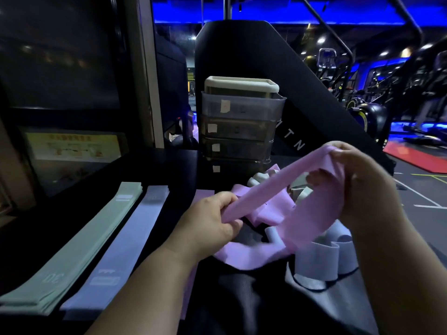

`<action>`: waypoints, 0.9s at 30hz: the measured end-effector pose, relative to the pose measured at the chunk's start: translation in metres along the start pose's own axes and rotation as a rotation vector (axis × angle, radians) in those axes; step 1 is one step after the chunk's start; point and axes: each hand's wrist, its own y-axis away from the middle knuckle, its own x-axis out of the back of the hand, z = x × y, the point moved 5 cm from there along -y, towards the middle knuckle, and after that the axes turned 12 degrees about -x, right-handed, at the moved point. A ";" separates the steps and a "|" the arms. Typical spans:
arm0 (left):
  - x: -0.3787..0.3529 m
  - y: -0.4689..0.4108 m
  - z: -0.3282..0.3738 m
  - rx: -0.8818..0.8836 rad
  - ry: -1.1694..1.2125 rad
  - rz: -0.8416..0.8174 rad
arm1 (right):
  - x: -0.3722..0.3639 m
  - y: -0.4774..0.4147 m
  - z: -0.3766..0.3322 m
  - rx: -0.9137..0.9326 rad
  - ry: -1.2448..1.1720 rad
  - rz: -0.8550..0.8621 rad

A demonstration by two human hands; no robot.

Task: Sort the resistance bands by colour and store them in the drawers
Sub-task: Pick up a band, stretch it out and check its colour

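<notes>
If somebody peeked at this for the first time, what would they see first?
Most likely the wide pink stretchy band held between the left hand and the right hand, right in the middle. Next come the flat stack of mint-green bands and the stack of pale lilac bands, lying side by side at the lower left. Behind the hands stands a grey see-through tower of plastic drawers.

Dim, blue-lit room behind, soft motion blur throughout, wide-angle bending at the edges.
</notes>
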 end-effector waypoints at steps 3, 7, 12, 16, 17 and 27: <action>0.003 0.000 0.000 0.009 -0.056 0.000 | 0.017 0.003 -0.007 0.006 -0.050 0.124; 0.007 0.000 -0.003 0.026 -0.046 0.038 | 0.040 -0.003 0.001 -0.051 -0.186 0.309; 0.012 -0.001 -0.013 0.114 0.002 0.171 | 0.054 -0.010 0.004 -0.031 -0.193 0.389; 0.014 -0.002 -0.020 0.249 0.217 0.229 | 0.057 -0.013 0.006 -0.032 -0.183 0.371; 0.013 -0.002 -0.019 0.278 0.350 0.236 | 0.058 -0.012 0.007 -0.041 -0.169 0.383; 0.011 -0.002 -0.015 0.300 0.767 0.280 | 0.058 -0.013 0.009 -0.086 0.066 0.387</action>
